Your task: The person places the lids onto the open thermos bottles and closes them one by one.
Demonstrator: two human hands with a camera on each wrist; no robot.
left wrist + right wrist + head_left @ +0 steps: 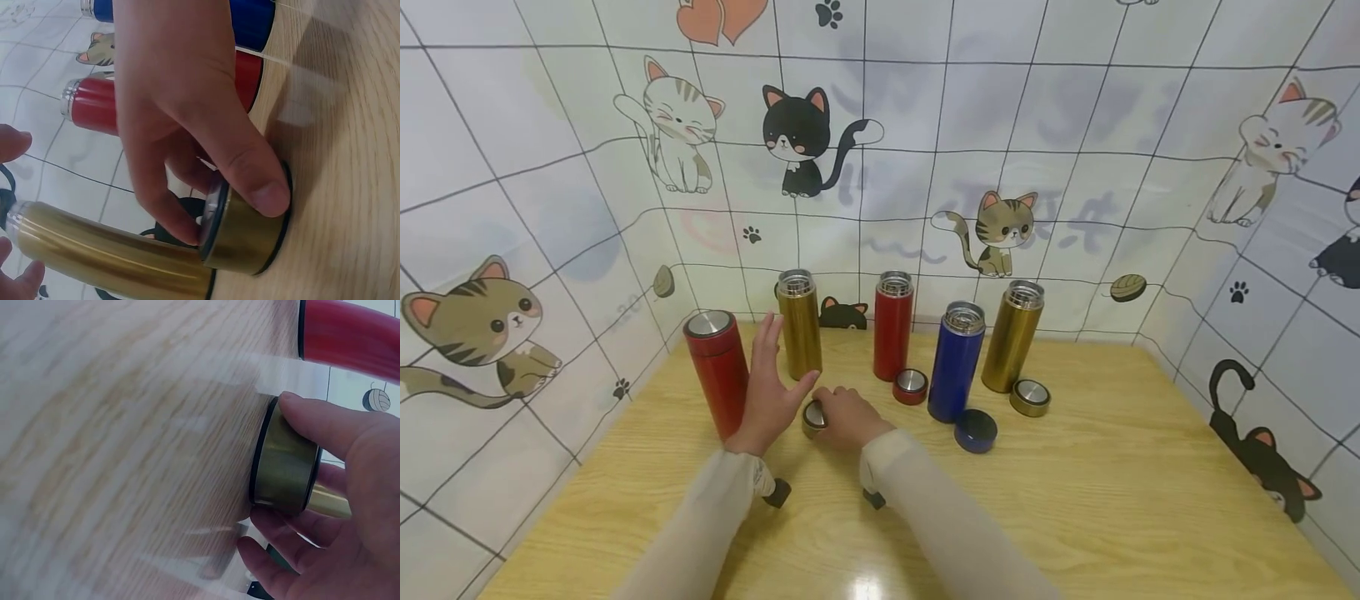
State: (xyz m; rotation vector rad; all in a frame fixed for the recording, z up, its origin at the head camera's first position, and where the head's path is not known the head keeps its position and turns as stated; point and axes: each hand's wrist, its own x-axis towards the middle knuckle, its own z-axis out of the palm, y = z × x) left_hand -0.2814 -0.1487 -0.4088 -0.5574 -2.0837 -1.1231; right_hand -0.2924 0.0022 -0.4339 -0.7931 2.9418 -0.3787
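Gold lid: the short gold lid point(284, 465) is round, with brushed metal side that shines softly; you see one black ring along its lower edge and another below the top.
Lid top: it bears a silver disc, partly covered by your fingers in the head view.
Lid place: it is upright, low at the wooden table point(1112, 483), in front of the left gold bottle point(801, 333); whether it touches the wood, I cannot tell.
Your right hand: your right hand point(852, 419) holds this lid, thumb at one side and fingers at the other.
Your left hand: your left hand point(769, 404) is wide, fingers straight upward and thumb spread, just beside the capped red bottle point(718, 379); I cannot tell if they touch.
Gold bottle: it stands upright, its silver threaded mouth uncovered.
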